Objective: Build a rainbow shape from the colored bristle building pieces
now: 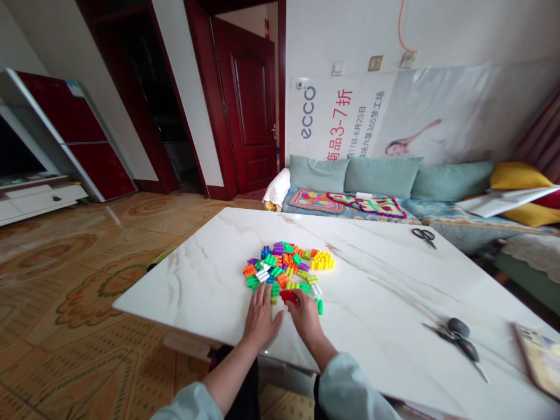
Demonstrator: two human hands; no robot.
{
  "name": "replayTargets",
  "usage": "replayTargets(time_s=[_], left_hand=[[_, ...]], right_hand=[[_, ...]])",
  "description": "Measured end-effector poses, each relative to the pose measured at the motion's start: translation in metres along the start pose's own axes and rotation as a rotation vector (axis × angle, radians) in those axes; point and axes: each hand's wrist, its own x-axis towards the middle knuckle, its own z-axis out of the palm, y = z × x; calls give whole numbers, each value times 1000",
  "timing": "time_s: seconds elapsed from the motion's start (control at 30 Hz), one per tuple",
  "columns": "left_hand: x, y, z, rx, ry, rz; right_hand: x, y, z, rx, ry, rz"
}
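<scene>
A pile of small plastic pieces in many colours (276,271) lies on the white marbled table (192,274); they look like short ribbed tubes joined in rows, and I cannot make out their exact kind. My right hand (305,315) pinches a red plastic piece (287,296) at the pile's near edge. To its left, my left hand (261,315) rests with fingers outstretched, the tips by some green pieces (275,289). A cluster of yellow pieces (322,260) sits at the pile's right side. Close to my right hand lies a green piece (320,307).
Black-handled scissors (459,338) lie on the table's right side, near a patterned flat object (540,356) at the edge. Smaller black scissors (424,235) lie at the far right. Beyond the table stands a sofa with green cushions (382,175).
</scene>
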Motion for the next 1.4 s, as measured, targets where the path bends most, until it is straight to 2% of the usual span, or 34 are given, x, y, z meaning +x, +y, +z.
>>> replayTargets(time_s=[0.1,0.2,0.37,0.5,0.6,0.7,0.87,1.0,1.1,1.23,1.4], left_hand=[[0,1,5,66,-24,8],[-2,3,5,103,-19,25],[-1,6,2,111,-32,2],[-1,5,3,106,-39,-9],[-1,4,3,105,-41,-12],[0,4,2,99,-45,-5],[2,8,-3,95,-45,-13],[3,9,-4,108,-52,-14],[2,8,-4,110,-51,-13],[1,7,-3,109,-46,-16],[1,8,-3,108,-59,-22]], right_hand=[[35,-11,-3,-259,0,48],[53,-5,-12,-381,-55,45],[60,17,-21,-559,-222,74],[62,22,-18,-610,-242,94],[63,25,-24,-583,-179,87],[62,35,-43,-501,-69,44],[58,74,-89,-401,149,65],[61,108,-112,-395,240,119],[71,122,-115,-390,258,132],[85,130,-111,-366,262,134],[81,138,-104,-329,360,180]])
